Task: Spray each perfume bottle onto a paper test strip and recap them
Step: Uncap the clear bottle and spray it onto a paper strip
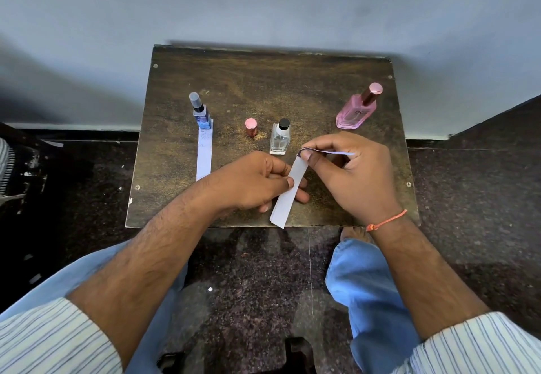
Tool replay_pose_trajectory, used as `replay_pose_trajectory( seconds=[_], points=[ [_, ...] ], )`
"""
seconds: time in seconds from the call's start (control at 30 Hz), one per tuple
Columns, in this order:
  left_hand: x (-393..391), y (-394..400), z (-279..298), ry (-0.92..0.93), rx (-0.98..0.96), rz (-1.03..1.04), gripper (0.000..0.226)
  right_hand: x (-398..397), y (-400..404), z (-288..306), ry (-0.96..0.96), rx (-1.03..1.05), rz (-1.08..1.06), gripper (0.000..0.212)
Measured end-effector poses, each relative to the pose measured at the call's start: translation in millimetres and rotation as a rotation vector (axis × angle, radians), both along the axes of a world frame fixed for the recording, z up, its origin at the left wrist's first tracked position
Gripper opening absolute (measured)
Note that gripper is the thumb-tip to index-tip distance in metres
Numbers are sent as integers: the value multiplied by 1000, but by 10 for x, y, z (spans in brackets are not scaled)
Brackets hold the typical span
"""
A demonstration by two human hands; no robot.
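Both hands pinch paper strips [288, 190] over the table [263, 80]: left hand [257, 182] grips mid-stack w/ thumb, right hand [348, 168] peels the top strip's end. Clear bottle [280, 139] stands uncapped, pink cap [251, 127] just beside it.

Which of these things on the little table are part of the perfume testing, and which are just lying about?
Part of the job:
blue bottle
clear bottle
pink bottle
loose pink cap
used strip
strips held by left hand and right hand

Just lying about:
paper scraps on floor
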State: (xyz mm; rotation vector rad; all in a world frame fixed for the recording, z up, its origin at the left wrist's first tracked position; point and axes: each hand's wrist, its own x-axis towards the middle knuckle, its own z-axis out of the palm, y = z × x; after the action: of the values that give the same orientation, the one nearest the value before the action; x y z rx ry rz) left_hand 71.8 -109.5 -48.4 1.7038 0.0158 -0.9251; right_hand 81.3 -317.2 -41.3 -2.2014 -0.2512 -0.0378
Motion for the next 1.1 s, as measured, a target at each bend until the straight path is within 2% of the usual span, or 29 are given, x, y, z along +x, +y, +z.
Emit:
replay_pose_trajectory(
  seconds=[0.3,0.47,0.57,0.73,0.83,1.1],
  points=[
    [6,53,1,13,13,-29,22,-88,90,-17,-187,-100,-20,14],
    [-73,52,38,71,-35,-11,22,88,-90,143,-362,-30,-140,9],
    [-65,63,113,96,-61,60,22,85,-151,132,-397,-97,-56,11],
    [-33,41,265,122,-282,186,20,72,-237,104,-509,-236,-7,15],
    [-40,17,314,133,-377,223,26,42,-247,114,-532,-283,29,15],
    [-71,-31,267,196,-338,268,20,22,-95,73,-541,-311,38,12]
  ],
)
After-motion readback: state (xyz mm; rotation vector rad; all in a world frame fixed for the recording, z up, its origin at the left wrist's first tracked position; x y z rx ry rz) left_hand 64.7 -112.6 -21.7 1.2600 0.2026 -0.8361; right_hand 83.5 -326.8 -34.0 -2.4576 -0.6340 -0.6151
